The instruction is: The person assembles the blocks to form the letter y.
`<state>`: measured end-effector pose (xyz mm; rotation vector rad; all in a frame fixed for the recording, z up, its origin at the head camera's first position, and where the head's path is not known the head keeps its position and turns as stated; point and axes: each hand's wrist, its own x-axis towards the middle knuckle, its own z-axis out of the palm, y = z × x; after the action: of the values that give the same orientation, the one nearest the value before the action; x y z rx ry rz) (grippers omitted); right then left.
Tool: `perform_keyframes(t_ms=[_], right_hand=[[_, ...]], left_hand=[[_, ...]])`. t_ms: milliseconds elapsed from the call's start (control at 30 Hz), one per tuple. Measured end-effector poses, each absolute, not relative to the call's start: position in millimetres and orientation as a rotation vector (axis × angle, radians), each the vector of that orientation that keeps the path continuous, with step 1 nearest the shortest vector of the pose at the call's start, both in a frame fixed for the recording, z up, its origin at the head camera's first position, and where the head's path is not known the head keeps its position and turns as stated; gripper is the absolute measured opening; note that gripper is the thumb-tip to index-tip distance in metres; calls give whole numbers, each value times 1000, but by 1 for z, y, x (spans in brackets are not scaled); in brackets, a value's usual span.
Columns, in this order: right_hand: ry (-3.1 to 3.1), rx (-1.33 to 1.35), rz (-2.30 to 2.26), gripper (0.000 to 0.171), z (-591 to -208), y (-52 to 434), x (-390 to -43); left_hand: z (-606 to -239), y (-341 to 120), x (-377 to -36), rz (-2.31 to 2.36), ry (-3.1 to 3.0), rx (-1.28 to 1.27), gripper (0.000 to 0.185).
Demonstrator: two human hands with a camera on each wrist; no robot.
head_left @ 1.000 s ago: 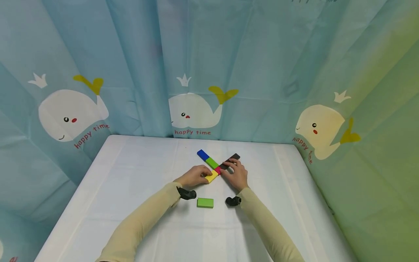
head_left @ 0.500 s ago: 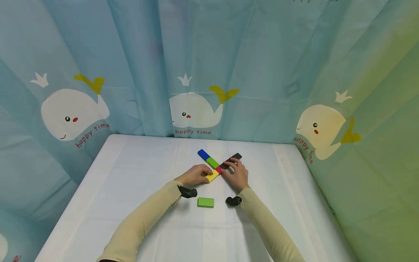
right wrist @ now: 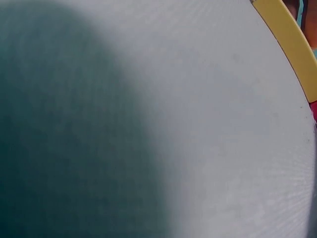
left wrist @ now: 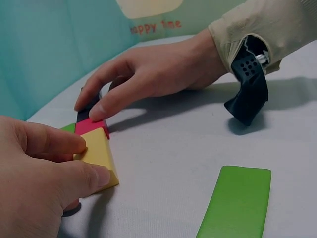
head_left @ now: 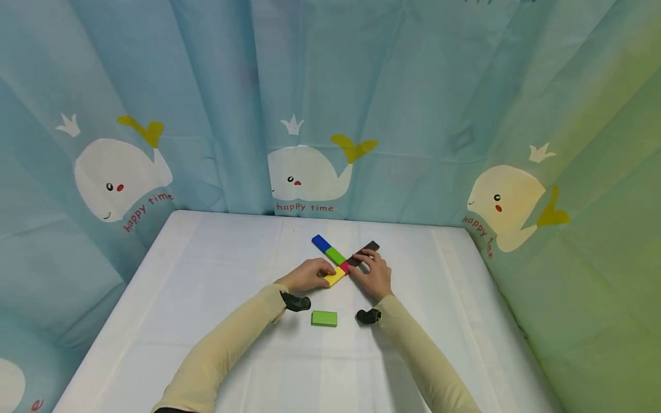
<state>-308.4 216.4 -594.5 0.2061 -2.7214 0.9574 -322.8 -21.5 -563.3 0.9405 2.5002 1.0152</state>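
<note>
Nothing on the table (head_left: 206,275) shifts but the head view: left hand (head_left: 306,277) still pinches the yellow block (head_left: 334,277), right hand (head_left: 373,274), at its three o'clock, keeps near-straight fingers resting on the black block (head_left: 364,252).

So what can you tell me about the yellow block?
The yellow block is a flat, smooth slab, maybe painted wood, with clean edges. It lies flat on the white table at the near end of a slanted row, with a red block right behind it, then green and blue ones. The left hand pinches it between thumb and fingers. The right hand rests beside it on a dark block that slants the other way.
</note>
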Motion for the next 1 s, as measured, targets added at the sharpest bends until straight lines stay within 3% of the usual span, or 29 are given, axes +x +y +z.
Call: perform_keyframes(t_ms=[1000], right_hand=[[-2746, 187, 949, 42, -592, 216, -307]], left_hand=[[-559, -21, -320, 1006, 2509, 907, 35]])
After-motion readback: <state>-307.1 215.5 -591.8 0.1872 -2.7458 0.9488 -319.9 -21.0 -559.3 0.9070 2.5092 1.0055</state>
